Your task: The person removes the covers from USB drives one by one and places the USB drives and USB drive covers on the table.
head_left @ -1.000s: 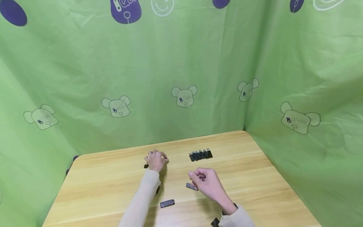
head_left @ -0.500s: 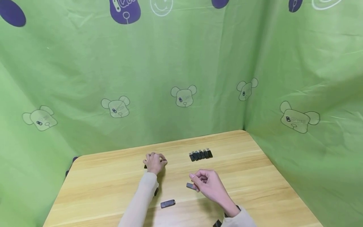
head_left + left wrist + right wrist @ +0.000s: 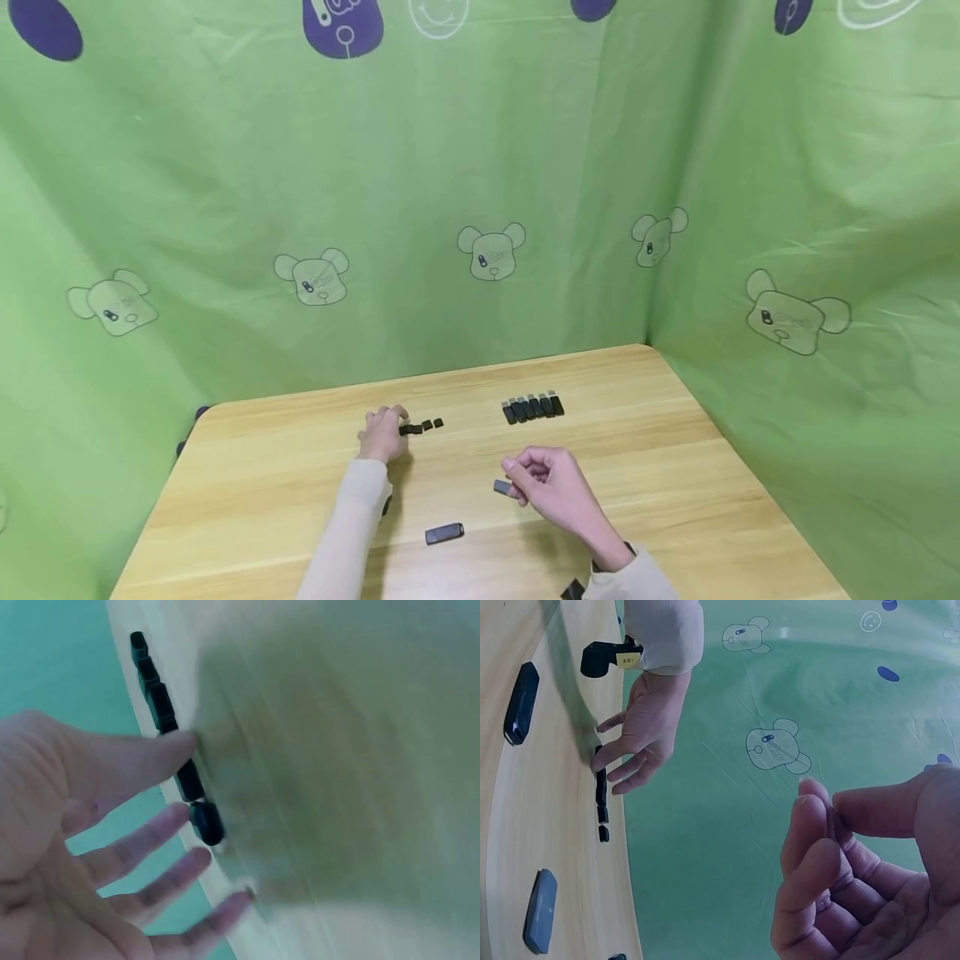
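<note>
My left hand (image 3: pixel 382 435) is at the left end of a row of small black caps (image 3: pixel 427 425) on the table's far part. In the left wrist view its thumb lies across the black caps (image 3: pixel 161 703), hiding part of the row, and its forefinger is beside the end cap (image 3: pixel 207 823). Its fingers are extended and spread. Held in the air, my right hand (image 3: pixel 551 487) has loosely curled fingers, with the thumb near the forefinger and nothing visible between them. A grey USB stick (image 3: pixel 503 487) lies on the table beyond its fingertips, partly covered by them in the head view.
Several black USB sticks (image 3: pixel 532 407) with bare metal plugs stand side by side in a row towards the back right. Another dark grey USB stick (image 3: pixel 445 533) lies nearer me. A green curtain (image 3: pixel 405 325) closes off the wooden table (image 3: pixel 630 433) behind and at the sides.
My left hand has moved left along the row of caps, uncovering several of them on its right. My right hand has stayed almost in place.
</note>
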Demonstrator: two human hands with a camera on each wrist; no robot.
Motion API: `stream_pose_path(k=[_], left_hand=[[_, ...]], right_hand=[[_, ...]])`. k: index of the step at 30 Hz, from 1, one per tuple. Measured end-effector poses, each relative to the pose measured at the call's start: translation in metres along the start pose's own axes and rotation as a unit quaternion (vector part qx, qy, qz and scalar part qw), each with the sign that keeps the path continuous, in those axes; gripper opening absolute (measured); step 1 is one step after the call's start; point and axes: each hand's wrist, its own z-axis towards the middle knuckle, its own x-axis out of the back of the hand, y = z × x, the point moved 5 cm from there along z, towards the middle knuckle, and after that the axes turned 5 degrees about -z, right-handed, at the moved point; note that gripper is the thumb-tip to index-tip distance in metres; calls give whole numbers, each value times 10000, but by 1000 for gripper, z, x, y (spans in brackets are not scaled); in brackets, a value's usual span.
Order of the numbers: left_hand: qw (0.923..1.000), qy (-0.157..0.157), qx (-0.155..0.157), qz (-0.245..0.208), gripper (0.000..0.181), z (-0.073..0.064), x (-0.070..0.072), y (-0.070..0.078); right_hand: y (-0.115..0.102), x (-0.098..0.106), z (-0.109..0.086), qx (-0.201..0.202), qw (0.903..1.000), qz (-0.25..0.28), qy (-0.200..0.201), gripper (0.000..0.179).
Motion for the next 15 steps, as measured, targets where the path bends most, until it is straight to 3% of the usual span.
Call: stream_pose_path(k=[7,15], left_hand=[[9985,321,-277,-339,39,-1,0,0],[9977,375,-265,-491,43,-4,-1,-1]], right_hand=[[1,-1,1,66,10000,-9,-40,24],[4,-4,2,75,9999,-29,-109,24]])
